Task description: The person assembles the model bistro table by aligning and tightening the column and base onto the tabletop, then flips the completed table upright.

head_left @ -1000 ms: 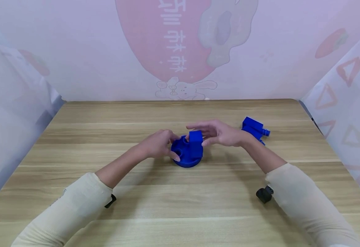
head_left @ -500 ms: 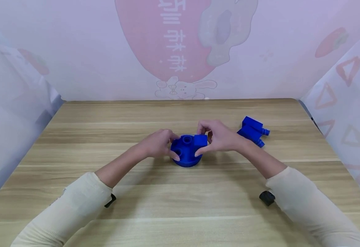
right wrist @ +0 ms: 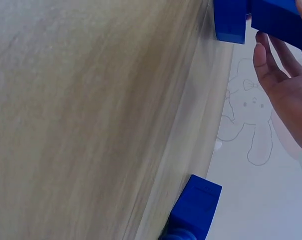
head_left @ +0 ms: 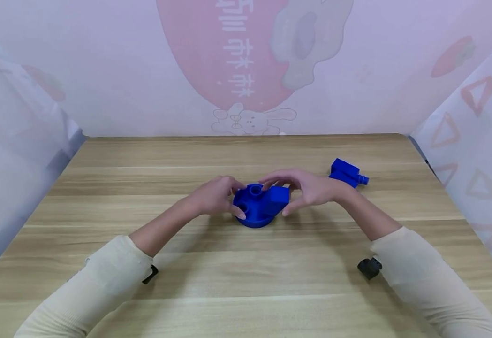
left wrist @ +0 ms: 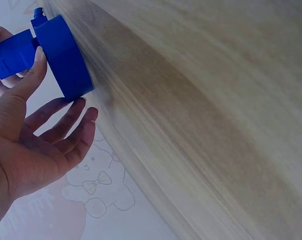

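Note:
On the table in the middle of the head view is a round blue base (head_left: pixel 252 220) with raised sockets. My left hand (head_left: pixel 216 196) grips its left side, thumb over the upper face and fingers at the far rim. A blue rectangular block (head_left: pixel 277 199) stands on the base's right side, turned at an angle. My right hand (head_left: pixel 309 188) holds this block, with the thumb on its near right side and the fingertips at its far left corner. In the right wrist view, the block (right wrist: pixel 280 22) shows between thumb and fingertips. Its lower end is hidden in the head view.
More blue block pieces (head_left: pixel 344 170) with ringed, peg-like ends lie behind the right wrist, partly covered by it. The wooden table (head_left: pixel 246 272) meets printed cloth (head_left: pixel 144 70) at the back and along both sides.
The blue block has turned from square-on to slanted. My right hand closed around it half a second ago, and its fingers are now spread wider. The left hand keeps its place on the base.

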A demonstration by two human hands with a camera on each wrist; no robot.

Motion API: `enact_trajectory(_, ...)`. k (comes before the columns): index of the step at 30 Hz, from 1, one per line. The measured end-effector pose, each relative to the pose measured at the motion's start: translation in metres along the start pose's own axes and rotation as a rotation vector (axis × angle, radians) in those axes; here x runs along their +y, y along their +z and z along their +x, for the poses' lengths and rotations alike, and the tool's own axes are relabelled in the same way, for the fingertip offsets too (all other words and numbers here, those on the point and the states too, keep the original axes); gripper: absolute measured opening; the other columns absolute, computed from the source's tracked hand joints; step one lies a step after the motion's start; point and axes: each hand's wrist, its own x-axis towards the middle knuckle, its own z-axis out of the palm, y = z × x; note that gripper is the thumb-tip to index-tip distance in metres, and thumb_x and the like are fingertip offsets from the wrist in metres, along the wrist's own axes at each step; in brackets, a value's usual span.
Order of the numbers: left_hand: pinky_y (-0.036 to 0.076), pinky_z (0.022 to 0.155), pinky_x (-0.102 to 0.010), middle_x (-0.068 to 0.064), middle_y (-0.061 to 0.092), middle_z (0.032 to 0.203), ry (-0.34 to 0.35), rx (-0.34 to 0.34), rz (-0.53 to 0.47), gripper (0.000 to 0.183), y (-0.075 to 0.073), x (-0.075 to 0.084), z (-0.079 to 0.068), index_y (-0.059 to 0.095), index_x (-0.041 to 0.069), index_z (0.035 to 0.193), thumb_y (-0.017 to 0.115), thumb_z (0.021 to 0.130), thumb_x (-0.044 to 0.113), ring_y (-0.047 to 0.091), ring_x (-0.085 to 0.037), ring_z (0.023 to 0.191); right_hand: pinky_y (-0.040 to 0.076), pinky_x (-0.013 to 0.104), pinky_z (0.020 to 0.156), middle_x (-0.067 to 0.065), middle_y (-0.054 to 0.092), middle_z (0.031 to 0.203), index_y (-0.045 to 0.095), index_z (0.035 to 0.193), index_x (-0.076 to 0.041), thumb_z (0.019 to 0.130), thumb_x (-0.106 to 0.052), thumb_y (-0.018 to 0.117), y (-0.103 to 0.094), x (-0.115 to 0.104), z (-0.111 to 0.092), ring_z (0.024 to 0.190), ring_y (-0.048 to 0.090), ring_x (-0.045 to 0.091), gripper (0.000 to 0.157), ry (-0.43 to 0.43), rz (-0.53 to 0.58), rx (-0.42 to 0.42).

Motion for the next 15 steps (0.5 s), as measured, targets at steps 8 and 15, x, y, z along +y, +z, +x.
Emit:
enact_trajectory(8, 0.055, 0.093, -0.043, -0.020, 0.071, 0.119, 0.009, 0.018, 0.010, 0.075, 0.0006, -0.0023, -0.0002, 0.062, -0.004, 0.139, 0.092, 0.080, 0.032, 0.066, -0.030, 0.107, 0.050, 0.046, 0.101, 0.018, 0.055, 0.149, 0.041, 0.155, 0.002, 0.085, -0.027, 0.088, -0.0004, -0.0009, -0.0002, 0.136, 0.052, 0.029, 0.088, -0.002, 0.009, -0.038)
enact_trajectory(15, 0.055, 0.093, -0.044, -0.020, 0.070, 0.119, 0.002, 0.018, 0.011, 0.075, 0.0018, -0.0017, -0.0002, 0.063, -0.004, 0.138, 0.092, 0.080, 0.033, 0.066, -0.031, 0.107, 0.045, 0.049, 0.110, 0.018, 0.054, 0.149, 0.047, 0.151, 0.001, 0.091, -0.020, 0.081, -0.0003, 0.0016, -0.0002, 0.142, 0.047, 0.029, 0.072, -0.027, 0.030, -0.075)
